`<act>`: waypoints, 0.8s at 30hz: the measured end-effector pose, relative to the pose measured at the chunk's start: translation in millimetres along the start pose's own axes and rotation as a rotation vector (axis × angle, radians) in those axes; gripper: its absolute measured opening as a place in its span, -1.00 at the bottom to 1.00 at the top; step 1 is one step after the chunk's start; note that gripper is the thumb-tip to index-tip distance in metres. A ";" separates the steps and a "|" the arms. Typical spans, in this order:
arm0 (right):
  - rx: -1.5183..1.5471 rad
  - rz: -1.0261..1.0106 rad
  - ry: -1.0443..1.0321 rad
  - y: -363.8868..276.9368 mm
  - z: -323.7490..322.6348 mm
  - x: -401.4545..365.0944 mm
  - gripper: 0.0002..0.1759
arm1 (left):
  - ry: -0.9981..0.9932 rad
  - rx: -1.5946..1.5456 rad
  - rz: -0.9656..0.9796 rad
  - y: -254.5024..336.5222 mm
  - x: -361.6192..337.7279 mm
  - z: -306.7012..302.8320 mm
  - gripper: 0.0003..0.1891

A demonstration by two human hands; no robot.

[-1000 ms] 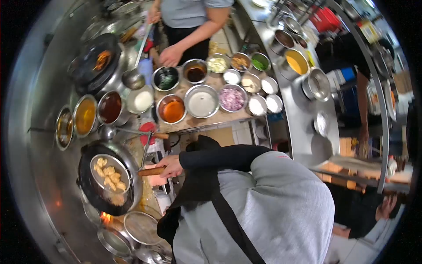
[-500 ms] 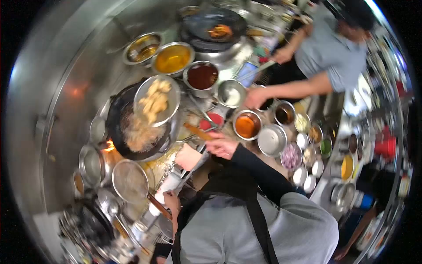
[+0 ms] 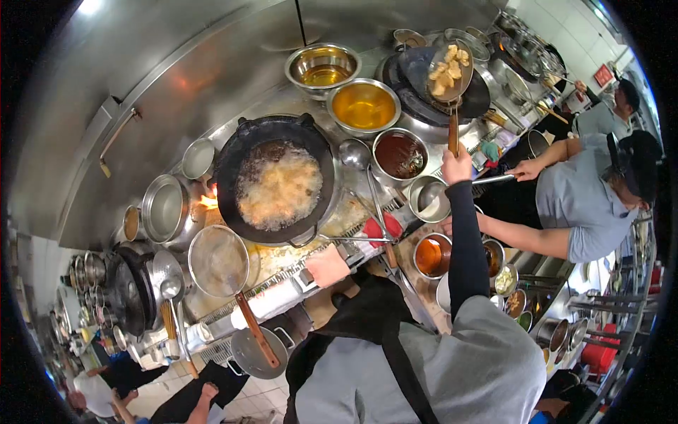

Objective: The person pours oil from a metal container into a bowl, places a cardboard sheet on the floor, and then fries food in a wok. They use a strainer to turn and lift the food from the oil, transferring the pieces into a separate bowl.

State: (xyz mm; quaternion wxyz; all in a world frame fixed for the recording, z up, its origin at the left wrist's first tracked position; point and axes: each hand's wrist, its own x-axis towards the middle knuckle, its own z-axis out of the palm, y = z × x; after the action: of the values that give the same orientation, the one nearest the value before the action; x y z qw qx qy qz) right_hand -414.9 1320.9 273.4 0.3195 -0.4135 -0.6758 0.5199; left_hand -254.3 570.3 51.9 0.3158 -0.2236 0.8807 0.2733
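My right hand (image 3: 458,167) grips the wooden handle of a strainer (image 3: 462,83), arm stretched to the far right. Golden fried pieces (image 3: 446,71) lie in its bowl, which hangs over a second black wok (image 3: 482,102). In front of me, a large black wok (image 3: 227,201) holds pale, foaming oil (image 3: 279,187), with flame at its left side. A second strainer (image 3: 219,261) with a wooden handle rests near that wok. My left hand does not show in this view.
Bowls of yellow oil (image 3: 364,106) and a pot of dark red sauce (image 3: 400,154) stand behind. A ladle (image 3: 354,154) lies between wok and pot. At right, a co-worker (image 3: 583,194) reaches in beside my arm. A pink cloth (image 3: 327,266) sits on the front edge.
My right hand has carried the strainer of fried pieces from above the foaming wok rightward to the second wok. My left hand has left the view. The camera has turned.
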 end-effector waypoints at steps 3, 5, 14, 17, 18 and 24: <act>-0.357 -0.224 0.163 21.9 23.7 45.5 -0.65 | -0.043 -0.042 -0.030 -2.3 -0.5 4.8 -0.82; -0.486 -0.185 0.287 13.6 45.8 54.5 -0.64 | -0.065 -0.071 -0.036 -5.4 0.7 7.3 -0.83; 0.439 0.118 -0.096 -59.5 81.1 -64.3 -0.84 | -0.148 -0.202 -0.049 -30.2 13.0 24.4 -0.84; 0.657 0.300 -0.425 -67.5 78.5 -132.5 -0.72 | -0.170 -0.304 -0.067 -49.7 16.2 31.0 -0.85; 0.701 0.374 -0.503 -82.3 74.4 -158.7 -0.74 | -0.170 -0.386 -0.091 -63.4 21.2 36.1 -0.85; 0.145 0.224 -0.702 -54.7 74.4 -208.0 -0.57 | -0.105 -0.579 -0.241 -67.6 -18.8 26.1 -0.87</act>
State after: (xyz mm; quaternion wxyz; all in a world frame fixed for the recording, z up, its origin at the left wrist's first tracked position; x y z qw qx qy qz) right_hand -397.0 1096.5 306.9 0.0380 -0.2578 -0.6560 0.7083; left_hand -191.4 539.9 24.7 0.3141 -0.3925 0.7160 0.4843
